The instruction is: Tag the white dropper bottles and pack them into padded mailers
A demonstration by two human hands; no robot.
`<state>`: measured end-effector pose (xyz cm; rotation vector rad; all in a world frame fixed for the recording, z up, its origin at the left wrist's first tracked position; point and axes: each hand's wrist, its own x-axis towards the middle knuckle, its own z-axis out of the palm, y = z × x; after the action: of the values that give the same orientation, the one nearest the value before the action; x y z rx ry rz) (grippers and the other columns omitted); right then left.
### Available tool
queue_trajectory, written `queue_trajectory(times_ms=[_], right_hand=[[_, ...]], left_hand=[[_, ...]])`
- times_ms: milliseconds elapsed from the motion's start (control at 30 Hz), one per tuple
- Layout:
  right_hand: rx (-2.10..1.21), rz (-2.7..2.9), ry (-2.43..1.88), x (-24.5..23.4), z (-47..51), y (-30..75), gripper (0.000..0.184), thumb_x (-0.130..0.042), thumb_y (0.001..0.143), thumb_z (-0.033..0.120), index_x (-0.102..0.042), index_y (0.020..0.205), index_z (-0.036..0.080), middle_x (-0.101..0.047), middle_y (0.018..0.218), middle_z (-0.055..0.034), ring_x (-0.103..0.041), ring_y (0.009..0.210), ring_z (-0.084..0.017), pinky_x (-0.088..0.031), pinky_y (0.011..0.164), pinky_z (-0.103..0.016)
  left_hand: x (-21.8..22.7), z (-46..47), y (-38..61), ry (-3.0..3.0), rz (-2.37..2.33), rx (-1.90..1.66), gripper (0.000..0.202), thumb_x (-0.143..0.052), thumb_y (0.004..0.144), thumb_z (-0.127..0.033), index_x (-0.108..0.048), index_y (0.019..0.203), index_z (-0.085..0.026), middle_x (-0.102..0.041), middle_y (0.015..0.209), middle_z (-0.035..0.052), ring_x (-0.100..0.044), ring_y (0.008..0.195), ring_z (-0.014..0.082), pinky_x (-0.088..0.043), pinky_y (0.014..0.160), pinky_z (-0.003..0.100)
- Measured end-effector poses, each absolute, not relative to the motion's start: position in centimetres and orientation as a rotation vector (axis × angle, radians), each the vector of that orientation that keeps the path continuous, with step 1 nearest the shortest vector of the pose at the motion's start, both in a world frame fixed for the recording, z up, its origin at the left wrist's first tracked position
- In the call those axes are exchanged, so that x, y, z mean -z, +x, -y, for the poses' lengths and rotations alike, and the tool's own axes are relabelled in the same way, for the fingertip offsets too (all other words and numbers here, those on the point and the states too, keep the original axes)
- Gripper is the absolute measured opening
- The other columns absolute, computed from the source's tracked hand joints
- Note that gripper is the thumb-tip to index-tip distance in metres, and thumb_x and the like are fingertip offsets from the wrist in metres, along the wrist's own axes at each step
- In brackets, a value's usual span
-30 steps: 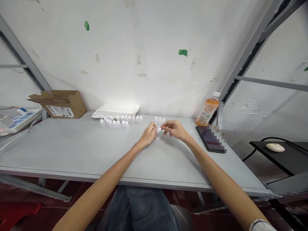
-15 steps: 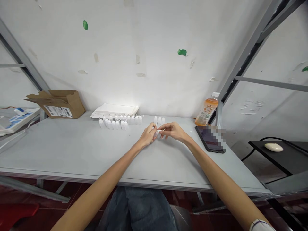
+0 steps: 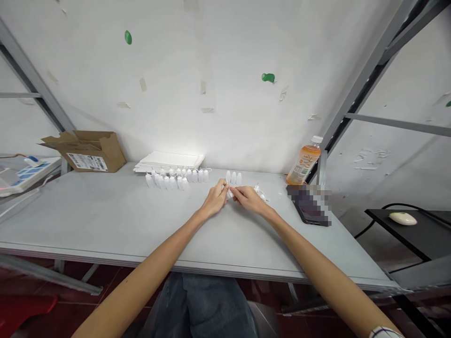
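Observation:
My left hand [image 3: 214,200] is closed over the table, pinching a small white bottle-shaped piece [image 3: 230,194] largely covered by the fingers. Close against it, my right hand [image 3: 249,199] has thumb and fingertips pressed together on the same piece; the exact grip is too small to make out. Just behind the hands stand three small white bottle-shaped pieces [image 3: 234,178]. To the left, several similar white pieces [image 3: 171,183] with thin loops at their tops are lined up in rows. Small white parts with thin strings [image 3: 262,194] lie beyond my right hand, partly hidden by it.
A stack of white sheets [image 3: 167,161] lies behind the rows, with an open cardboard box [image 3: 95,152] further left. On the right are an orange drink bottle [image 3: 305,162] and a dark phone [image 3: 310,209]. A white mouse [image 3: 402,218] rests on a black side shelf.
My right hand has drawn its fingers in and pressed closer to my left hand, uncovering the small parts with strings beyond it. The left hand stays about where it was.

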<state>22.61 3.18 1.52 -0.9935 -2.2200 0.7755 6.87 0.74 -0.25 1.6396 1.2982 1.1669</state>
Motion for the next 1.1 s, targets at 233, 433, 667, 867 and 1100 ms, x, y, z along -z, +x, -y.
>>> queue_trajectory(times_ms=[233,433,667,867,1100], right_hand=[[-0.813,2.141,-0.978,-1.3,-3.3,22.3,0.043,-0.041,0.092,0.048,-0.054,0.064,0.018,-0.056,0.056,-0.0002,-0.051,0.049,-0.011,-0.04,0.052,-0.024],[-1.383,1.989,-0.837,-2.7,-2.8,23.0,0.032,-0.063,0.077,0.045,-0.062,0.084,0.014,-0.06,0.068,-0.003,-0.062,0.062,-0.016,-0.05,0.048,-0.025],[-1.3,2.068,-0.988,-2.1,-3.1,22.8,0.051,-0.05,0.082,0.061,-0.05,0.057,0.016,-0.047,0.05,0.0017,-0.049,0.043,-0.01,-0.037,0.038,-0.022],[-1.278,2.022,-0.947,-2.6,-3.0,23.2,0.042,-0.057,0.08,0.057,-0.057,0.071,0.015,-0.054,0.062,-0.0001,-0.052,0.047,-0.011,-0.041,0.041,-0.023],[-1.228,2.088,-0.895,-2.7,-3.0,23.5,0.03,-0.061,0.078,0.045,-0.058,0.075,0.016,-0.054,0.059,0.0004,-0.053,0.052,-0.012,-0.041,0.044,-0.023]], left_hand=[[0.3,-1.1,6.8,1.715,-1.352,-1.138,0.019,-0.037,0.091,-0.039,-0.039,0.083,-0.022,-0.041,0.057,-0.007,-0.04,0.049,0.0091,-0.045,0.052,0.021],[0.1,-1.1,6.6,1.692,-1.384,-1.146,0.021,-0.037,0.092,-0.042,-0.039,0.084,-0.022,-0.039,0.055,-0.0076,-0.041,0.05,0.0096,-0.047,0.057,0.023],[0.6,-1.3,6.6,1.776,-1.386,-1.146,0.021,-0.036,0.092,-0.041,-0.04,0.084,-0.022,-0.043,0.057,-0.0064,-0.043,0.053,0.0105,-0.043,0.055,0.022],[0.2,-1.1,6.8,1.683,-1.335,-1.162,0.022,-0.034,0.092,-0.041,-0.037,0.081,-0.022,-0.036,0.053,-0.0083,-0.036,0.047,0.0088,-0.039,0.048,0.019],[0.3,-1.0,6.8,1.733,-1.351,-1.149,0.023,-0.033,0.092,-0.041,-0.039,0.082,-0.022,-0.038,0.058,-0.007,-0.039,0.052,0.0091,-0.042,0.053,0.02]])
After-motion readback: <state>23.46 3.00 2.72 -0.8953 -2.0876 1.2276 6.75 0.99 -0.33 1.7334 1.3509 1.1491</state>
